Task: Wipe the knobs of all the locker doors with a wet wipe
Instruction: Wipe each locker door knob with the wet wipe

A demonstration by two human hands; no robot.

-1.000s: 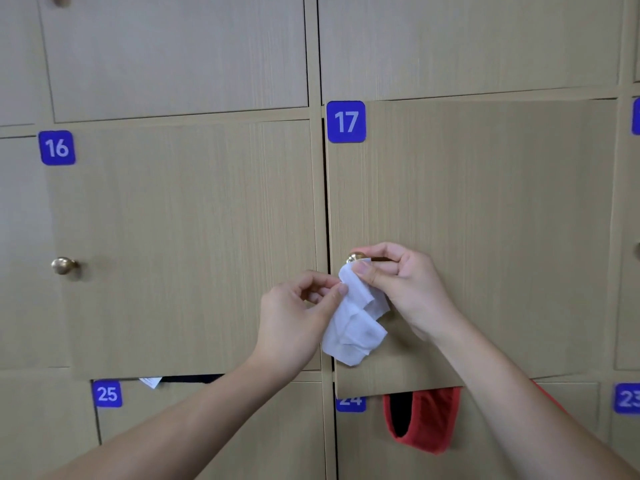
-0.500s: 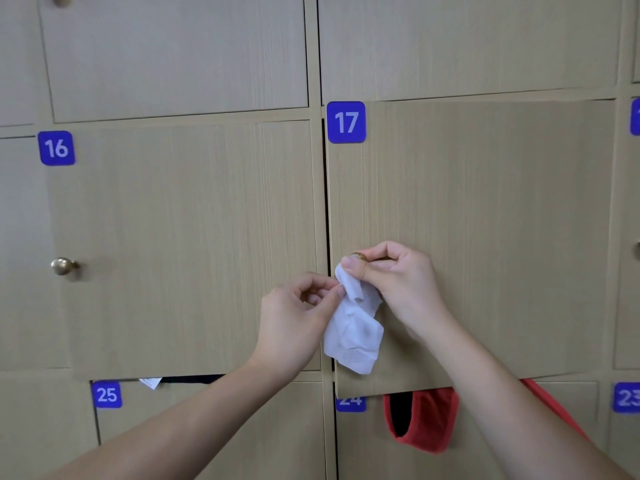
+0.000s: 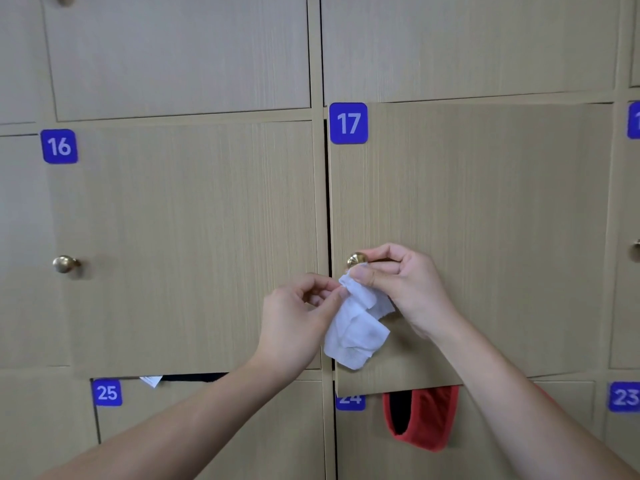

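At locker 17's brass knob (image 3: 356,260), my right hand (image 3: 405,289) pinches the white wet wipe (image 3: 356,327) just below it; my left hand (image 3: 294,323) pinches the wipe's edge. Knob uncovered.

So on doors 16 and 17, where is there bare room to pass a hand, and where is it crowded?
Free: door 16's panel between its knob and the centre gap; door 17's panel right of the right hand. Crowded: around door 17's knob, where both hands pinch the wet wipe, the left hand just below-left.
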